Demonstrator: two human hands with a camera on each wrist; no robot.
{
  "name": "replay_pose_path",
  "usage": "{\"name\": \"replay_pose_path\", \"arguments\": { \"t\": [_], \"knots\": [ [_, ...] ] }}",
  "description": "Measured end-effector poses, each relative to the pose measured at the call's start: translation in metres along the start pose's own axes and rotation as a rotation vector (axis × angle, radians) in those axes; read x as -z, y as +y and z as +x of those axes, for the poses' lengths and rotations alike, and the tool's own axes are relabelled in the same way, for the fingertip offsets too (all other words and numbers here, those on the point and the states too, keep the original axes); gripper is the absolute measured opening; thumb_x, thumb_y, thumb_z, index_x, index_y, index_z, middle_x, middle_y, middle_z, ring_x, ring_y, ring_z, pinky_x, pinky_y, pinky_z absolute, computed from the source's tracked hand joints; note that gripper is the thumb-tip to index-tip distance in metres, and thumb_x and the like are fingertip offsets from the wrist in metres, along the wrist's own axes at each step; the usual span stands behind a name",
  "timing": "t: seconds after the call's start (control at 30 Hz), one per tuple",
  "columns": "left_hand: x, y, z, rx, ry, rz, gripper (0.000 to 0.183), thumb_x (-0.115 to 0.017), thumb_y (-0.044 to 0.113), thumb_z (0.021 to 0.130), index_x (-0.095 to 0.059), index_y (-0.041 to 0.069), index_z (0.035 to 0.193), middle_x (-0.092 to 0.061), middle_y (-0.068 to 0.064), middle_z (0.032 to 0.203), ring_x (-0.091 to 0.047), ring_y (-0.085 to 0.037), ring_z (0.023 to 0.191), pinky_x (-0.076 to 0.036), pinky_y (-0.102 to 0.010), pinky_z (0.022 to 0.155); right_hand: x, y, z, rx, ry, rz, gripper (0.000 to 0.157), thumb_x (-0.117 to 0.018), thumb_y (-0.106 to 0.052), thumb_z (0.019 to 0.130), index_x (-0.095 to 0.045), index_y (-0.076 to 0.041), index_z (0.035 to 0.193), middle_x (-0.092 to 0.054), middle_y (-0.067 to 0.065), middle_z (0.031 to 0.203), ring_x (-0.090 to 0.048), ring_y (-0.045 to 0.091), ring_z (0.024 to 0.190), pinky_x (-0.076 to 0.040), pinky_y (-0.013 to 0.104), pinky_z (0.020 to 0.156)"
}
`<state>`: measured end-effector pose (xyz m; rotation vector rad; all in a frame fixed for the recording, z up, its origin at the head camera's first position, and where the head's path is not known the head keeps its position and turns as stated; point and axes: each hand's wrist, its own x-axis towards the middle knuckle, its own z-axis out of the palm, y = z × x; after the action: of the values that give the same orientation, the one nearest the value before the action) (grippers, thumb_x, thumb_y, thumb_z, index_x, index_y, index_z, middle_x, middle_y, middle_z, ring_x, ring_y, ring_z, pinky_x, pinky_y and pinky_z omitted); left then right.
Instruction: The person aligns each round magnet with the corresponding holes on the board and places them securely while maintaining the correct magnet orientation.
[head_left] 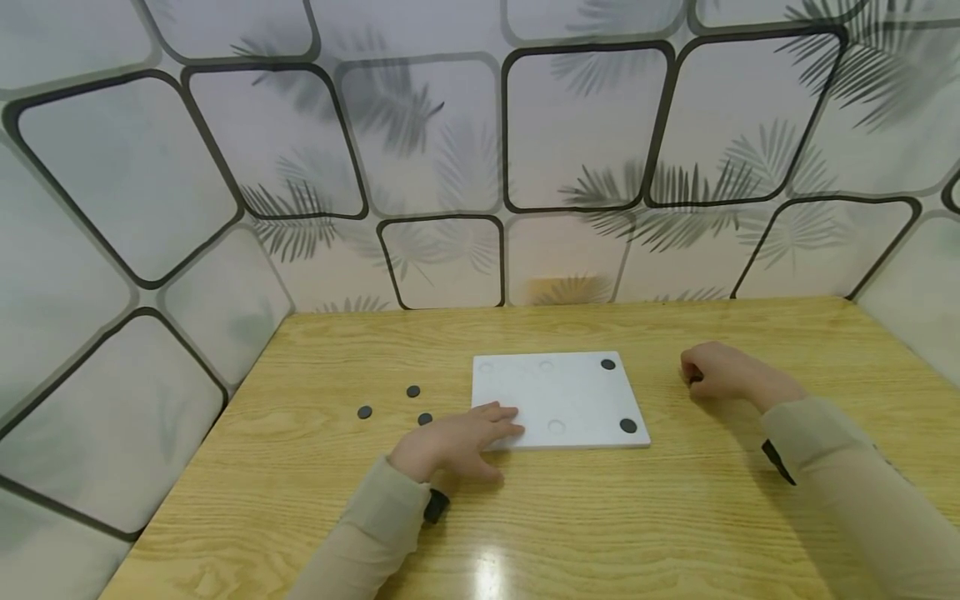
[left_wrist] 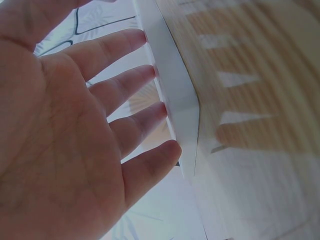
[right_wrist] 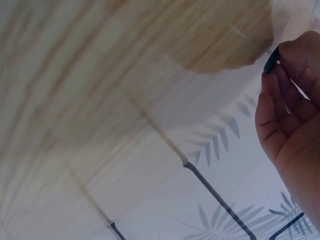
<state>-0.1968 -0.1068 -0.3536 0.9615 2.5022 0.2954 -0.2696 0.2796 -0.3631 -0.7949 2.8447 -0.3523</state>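
Head view: a white board [head_left: 573,396] lies flat on the wooden table [head_left: 570,525], with a dark disc [head_left: 608,364] at its far right corner and a second disc [head_left: 628,425] at its near right one. Pale round outlines — probably shallow recesses — show unfilled on it: a far left outline [head_left: 486,367], a far middle outline [head_left: 545,365] and a near middle outline [head_left: 556,427]. The near left corner lies under the left hand [head_left: 457,442], so I cannot tell what is there.

That hand is spread, fingers straight and resting over the board's left edge, grasping nothing. Near it on the table are three loose discs [head_left: 413,391], all to the left of the board. The right hand [head_left: 731,375] is above the table to the right, well apart from the board; the right wrist view shows it pinching a dark held disc [right_wrist: 271,60] between thumb and fingertips.

The step in hand seems to be setting discs into the board one at a time, with two placed and a third in the fingers. The next move would call for carrying the held disc leftward and lowering it level into an unfilled outline — the near middle one looks handy — while the left hand steadies the board.
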Motion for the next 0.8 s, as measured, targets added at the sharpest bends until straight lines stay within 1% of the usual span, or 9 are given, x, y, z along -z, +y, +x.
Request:
{"name": "replay_pose_path", "arguments": {
  "t": [0.2, 0.43, 0.67, 0.8],
  "knots": [
    [-0.001, -0.001, 0.001, -0.009, -0.005, 0.002, 0.062, -0.064, 0.027, 0.081, -0.036, 0.018, 0.136, -0.019, 0.001, 0.145, -0.011, -0.017, 0.132, -0.017, -0.034, 0.104, -0.001, -0.003, 0.003, 0.014, -0.009, -0.028, 0.015, -0.061, 0.002, 0.071, -0.05, -0.009, 0.07, -0.041, -0.002, 0.065, -0.035, 0.012, 0.058, -0.03, 0.027, 0.053],
    [0.0, -0.001, 0.001, -0.009, -0.002, 0.008, 0.063, -0.064, 0.028, 0.081, -0.037, 0.018, 0.136, -0.02, 0.001, 0.145, -0.011, -0.018, 0.132, -0.018, -0.035, 0.104, -0.003, -0.008, 0.008, 0.078, 0.011, -0.053, 0.018, -0.06, 0.003, 0.069, -0.048, -0.01, 0.068, -0.039, -0.003, 0.063, -0.034, 0.012, 0.057, -0.029, 0.027, 0.052],
    [0.001, 0.0, 0.0, -0.011, 0.005, 0.003, 0.063, -0.065, 0.028, 0.08, -0.037, 0.018, 0.136, -0.02, 0.001, 0.145, -0.011, -0.018, 0.132, -0.019, -0.035, 0.104, -0.003, -0.016, 0.012, 0.078, -0.014, -0.077, 0.016, -0.06, 0.001, 0.069, -0.048, -0.009, 0.07, -0.039, -0.001, 0.065, -0.034, 0.013, 0.059, -0.029, 0.028, 0.053],
    [0.001, 0.0, -0.001, -0.008, 0.004, 0.002, 0.063, -0.065, 0.028, 0.08, -0.037, 0.018, 0.136, -0.02, 0.001, 0.145, -0.011, -0.018, 0.132, -0.019, -0.035, 0.104, -0.004, -0.024, 0.014, 0.102, 0.0, -0.077, 0.016, -0.059, 0.001, 0.069, -0.047, -0.01, 0.069, -0.039, -0.002, 0.065, -0.034, 0.012, 0.059, -0.029, 0.027, 0.053]
  ]
}}
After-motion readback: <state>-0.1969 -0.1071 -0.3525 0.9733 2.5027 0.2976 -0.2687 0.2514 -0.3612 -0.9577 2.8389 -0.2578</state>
